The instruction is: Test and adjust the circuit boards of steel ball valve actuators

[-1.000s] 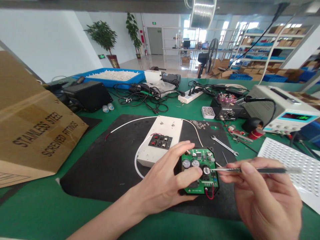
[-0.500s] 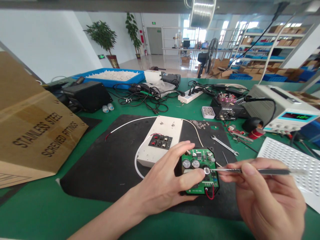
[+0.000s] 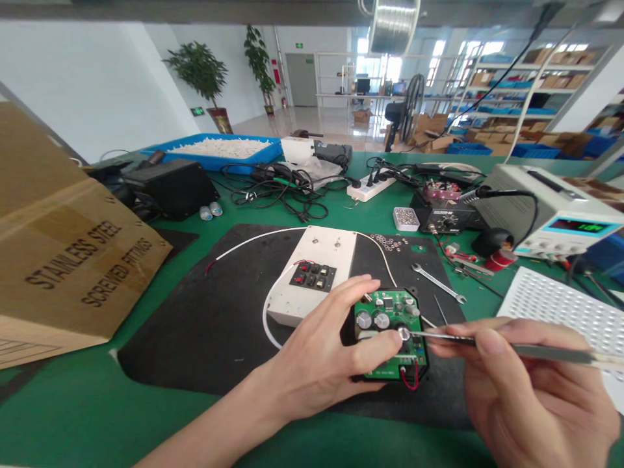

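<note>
My left hand is closed around a green circuit board seated in a black housing. Its thumb presses beside a round silver-topped capacitor, and the fingers wrap the far left side. From the right, my right hand pinches slim metal tweezers between thumb and fingers. Their thin tip reaches that round part; whether it touches is too small to tell. Red wires loop at the board's near edge. Behind my left hand lies a white switch box with a white cable.
A black mat covers the green bench. A wrench and small metal nuts lie behind the right hand. A perforated white sheet and a power supply stand right; a cardboard box rises on the left.
My right hand has shifted slightly right and down, and the tweezers tilt a little more. The left hand and the board have barely moved.
</note>
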The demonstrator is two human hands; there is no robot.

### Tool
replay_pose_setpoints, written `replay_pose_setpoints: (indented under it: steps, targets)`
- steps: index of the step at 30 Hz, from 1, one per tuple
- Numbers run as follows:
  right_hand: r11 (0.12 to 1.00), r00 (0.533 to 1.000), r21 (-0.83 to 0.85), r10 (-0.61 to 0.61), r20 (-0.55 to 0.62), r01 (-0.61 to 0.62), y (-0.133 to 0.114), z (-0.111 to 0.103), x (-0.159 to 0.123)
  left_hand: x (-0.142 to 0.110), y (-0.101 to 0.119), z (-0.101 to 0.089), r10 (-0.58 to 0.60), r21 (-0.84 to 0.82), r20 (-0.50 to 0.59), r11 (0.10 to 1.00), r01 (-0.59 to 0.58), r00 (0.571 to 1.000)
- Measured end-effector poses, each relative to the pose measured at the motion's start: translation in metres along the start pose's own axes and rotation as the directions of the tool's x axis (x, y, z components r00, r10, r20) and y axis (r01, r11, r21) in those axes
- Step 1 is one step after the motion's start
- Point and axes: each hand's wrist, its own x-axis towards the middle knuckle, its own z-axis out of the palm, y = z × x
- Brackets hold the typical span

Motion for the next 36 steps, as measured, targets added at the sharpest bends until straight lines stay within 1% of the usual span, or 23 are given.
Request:
replay_pose_setpoints:
  steps: [3,8,11,13,14,16,17,18,21,24,27,30,32,33,36]
  targets:
    - [0.999,0.999,-0.029,-0.041,0.011,0.042,0.000,0.000,0.000,-0.001,0.001,-0.001,-0.011,0.013,0.021,1.000,0.011,1.000]
    - [0.991,0.991,-0.036,-0.130,-0.011,0.129,0.002,0.001,-0.002,-0.001,0.001,-0.004,-0.004,0.060,0.047,0.998,0.002,0.999]
    - [0.975,0.974,-0.039,-0.221,-0.038,0.220,0.007,0.003,-0.003,0.000,0.001,-0.006,0.006,0.074,0.052,0.997,-0.010,0.999]
    - [0.950,0.940,-0.048,-0.311,-0.141,0.307,0.010,0.006,0.000,0.002,0.000,-0.006,0.004,0.080,0.040,0.997,-0.008,0.999]
    - [0.942,0.919,-0.052,-0.335,-0.207,0.331,0.011,0.008,0.002,0.002,0.001,-0.006,0.002,0.080,0.036,0.997,-0.005,0.999]
    - [0.943,0.892,-0.036,-0.324,-0.315,0.330,0.011,0.011,0.010,0.004,0.001,-0.006,0.000,0.077,0.033,0.997,-0.002,0.999]
    - [0.950,0.892,-0.015,-0.299,-0.340,0.313,0.011,0.012,0.014,0.005,0.000,-0.007,-0.003,0.075,0.035,0.997,0.001,0.999]
    - [0.956,0.901,0.013,-0.273,-0.336,0.294,0.010,0.013,0.017,0.005,0.000,-0.007,-0.005,0.073,0.037,0.997,0.002,0.999]
    - [0.960,0.943,0.110,-0.224,-0.246,0.257,0.012,0.009,0.023,0.004,-0.002,-0.005,0.004,0.073,0.041,0.997,-0.007,0.999]
    - [0.947,0.969,0.215,-0.215,-0.119,0.237,0.015,0.001,0.020,0.001,-0.006,0.000,0.046,0.041,-0.025,0.998,-0.045,0.999]
    - [0.941,0.976,0.271,-0.215,0.010,0.205,0.014,-0.006,0.016,-0.001,-0.008,0.005,0.070,0.000,-0.087,0.998,-0.070,0.994]
    - [0.954,0.979,0.285,-0.142,0.149,0.095,0.009,-0.009,0.011,-0.002,-0.009,0.007,0.068,-0.011,-0.092,0.998,-0.069,0.993]
    - [0.956,0.972,0.291,-0.110,0.208,0.046,0.007,-0.011,0.008,-0.002,-0.009,0.007,0.070,-0.010,-0.091,0.997,-0.071,0.993]
    - [0.956,0.968,0.289,-0.116,0.223,0.048,0.006,-0.012,0.007,-0.002,-0.008,0.007,0.074,-0.008,-0.091,0.997,-0.075,0.993]
    - [0.961,0.951,0.250,-0.184,0.249,0.120,0.007,-0.014,0.004,-0.001,-0.008,0.005,0.078,0.000,-0.090,0.997,-0.079,0.993]
